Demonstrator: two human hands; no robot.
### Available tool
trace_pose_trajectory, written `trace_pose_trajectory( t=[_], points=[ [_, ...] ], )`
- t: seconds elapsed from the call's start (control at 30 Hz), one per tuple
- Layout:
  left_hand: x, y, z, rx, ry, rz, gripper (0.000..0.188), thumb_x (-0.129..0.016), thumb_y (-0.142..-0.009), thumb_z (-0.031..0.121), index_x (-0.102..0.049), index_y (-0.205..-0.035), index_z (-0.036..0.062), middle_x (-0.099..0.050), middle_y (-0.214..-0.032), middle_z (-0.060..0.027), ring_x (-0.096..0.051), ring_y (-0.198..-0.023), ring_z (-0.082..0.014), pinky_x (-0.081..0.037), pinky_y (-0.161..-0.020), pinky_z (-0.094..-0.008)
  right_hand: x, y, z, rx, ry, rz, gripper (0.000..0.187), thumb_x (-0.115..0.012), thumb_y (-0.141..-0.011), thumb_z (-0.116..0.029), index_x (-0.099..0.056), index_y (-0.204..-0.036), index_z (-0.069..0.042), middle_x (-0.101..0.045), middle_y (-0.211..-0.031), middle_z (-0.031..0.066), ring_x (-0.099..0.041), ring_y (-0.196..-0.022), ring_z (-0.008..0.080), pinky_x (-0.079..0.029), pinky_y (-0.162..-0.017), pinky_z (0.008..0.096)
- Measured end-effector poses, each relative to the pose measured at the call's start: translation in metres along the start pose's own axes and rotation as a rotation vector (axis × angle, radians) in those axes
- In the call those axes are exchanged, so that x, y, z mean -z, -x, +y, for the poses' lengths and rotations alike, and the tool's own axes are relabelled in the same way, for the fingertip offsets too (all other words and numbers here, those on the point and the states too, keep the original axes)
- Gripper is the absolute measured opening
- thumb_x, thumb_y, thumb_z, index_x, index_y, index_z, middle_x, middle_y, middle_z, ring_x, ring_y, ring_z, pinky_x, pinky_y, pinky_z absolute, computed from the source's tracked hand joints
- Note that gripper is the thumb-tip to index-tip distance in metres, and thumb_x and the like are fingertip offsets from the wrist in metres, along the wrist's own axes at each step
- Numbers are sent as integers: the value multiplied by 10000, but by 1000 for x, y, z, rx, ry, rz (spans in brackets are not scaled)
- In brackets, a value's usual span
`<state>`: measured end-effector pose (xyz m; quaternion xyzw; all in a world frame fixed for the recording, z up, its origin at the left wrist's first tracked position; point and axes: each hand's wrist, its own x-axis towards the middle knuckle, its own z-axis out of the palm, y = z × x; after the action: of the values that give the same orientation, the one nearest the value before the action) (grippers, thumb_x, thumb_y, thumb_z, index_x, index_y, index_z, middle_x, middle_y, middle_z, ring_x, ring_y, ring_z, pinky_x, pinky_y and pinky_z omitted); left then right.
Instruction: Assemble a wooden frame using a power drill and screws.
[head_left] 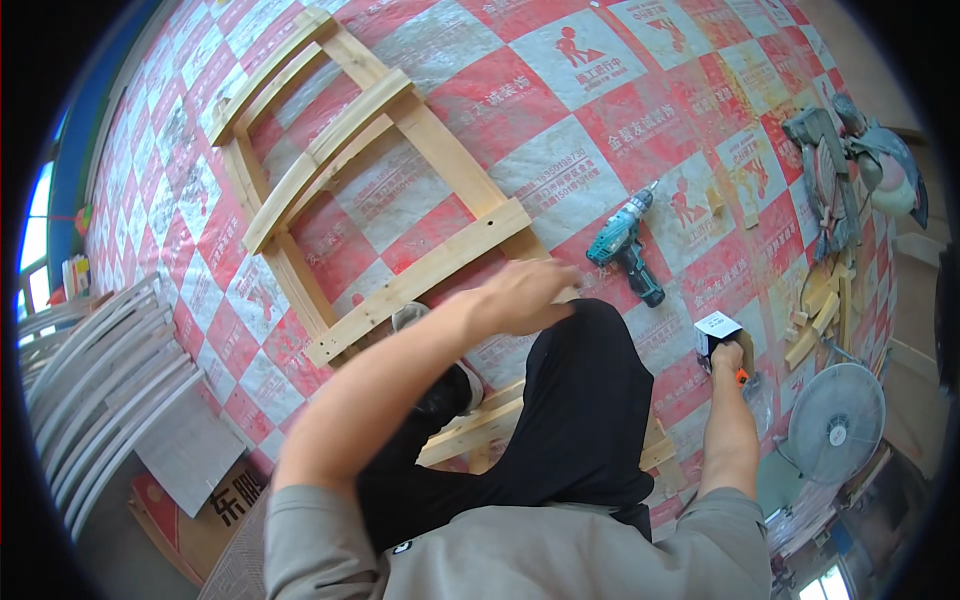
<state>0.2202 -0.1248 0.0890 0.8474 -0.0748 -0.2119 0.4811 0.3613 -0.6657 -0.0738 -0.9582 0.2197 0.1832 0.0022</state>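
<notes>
Now, right hand (728,356): at small white-and-black cardboard box (716,324); grip hidden; keep box steady.
Left hand (530,297): loosely open, seemingly empty.

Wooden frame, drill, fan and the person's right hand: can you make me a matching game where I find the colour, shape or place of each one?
Column one:
1. wooden frame
2. drill
3. fan
4. right hand

Column two:
A. round, over near the picture's right side
B. at the small box
C. made of pale bars, two of them curved
D. teal and black

Right pairs: 1-C, 2-D, 3-A, 4-B.
</notes>
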Motion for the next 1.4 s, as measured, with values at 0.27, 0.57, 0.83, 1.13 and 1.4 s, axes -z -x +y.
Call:
trace_pose_trajectory(
  t=[0.27, 0.57, 0.83, 1.13, 1.4],
  points=[
    [-76, -90, 32, 234, 1547, 392, 247, -602, -987, 180, -610, -1175, 20, -655, -932, -47, -631, -830, -144, -523, -746, -302, 34, 22, 51, 163, -121, 169, 287, -648, -879, -251, -724, -914, 24, -716, -839, 161, -672, -761, 251, -519, -727, 384],
    [-111, -101, 70, 223, 1896, 322, 411, -437, -1067, 372, -591, -1204, 17, -663, -1065, -93, -620, -927, -184, -508, -848, -333, 151, 246, -200, 865, -725, -385, 151, -588, -980, -34, -629, -1102, 46, -666, -993, 59, -622, -904, 127, -506, -822, 267],
    [-79, -65, -1, 191, 2046, 452, 284, -383, -1069, 214, -572, -1108, 5, -675, -967, -122, -665, -700, -168, -568, -613, -297, 126, 218, -258, 846, -701, -130, 393, -595, -970, -80, -521, -1344, 14, -665, -970, 104, -633, -837, 144, -522, -740, 282],
    [-58, -57, -22, 105, 2206, 557, 204, -421, -1030, 131, -577, -1005, 1, -639, -987, -125, -659, -723, -192, -568, -645, -308, -53, 46, -208, 914, -161, -446, 804, -664, -691, -83, -368, -1437, -19, -564, -1301, 221, -549, -1211, 383, -419, -1057, 447],
    [-45, -35, -36, 53, 2025, 553, 190, -535, -1012, 154, -644, -1039, 0, -556, -755, -24, -524, -659, -116, -498, -619, -270, -43, 120, -255, 728, -34, -185, 808, -783, -718, -199, -382, -1398, -33, -597, -1238, 230, -578, -1173, 415, -447, -1000, 479]
  ],
)
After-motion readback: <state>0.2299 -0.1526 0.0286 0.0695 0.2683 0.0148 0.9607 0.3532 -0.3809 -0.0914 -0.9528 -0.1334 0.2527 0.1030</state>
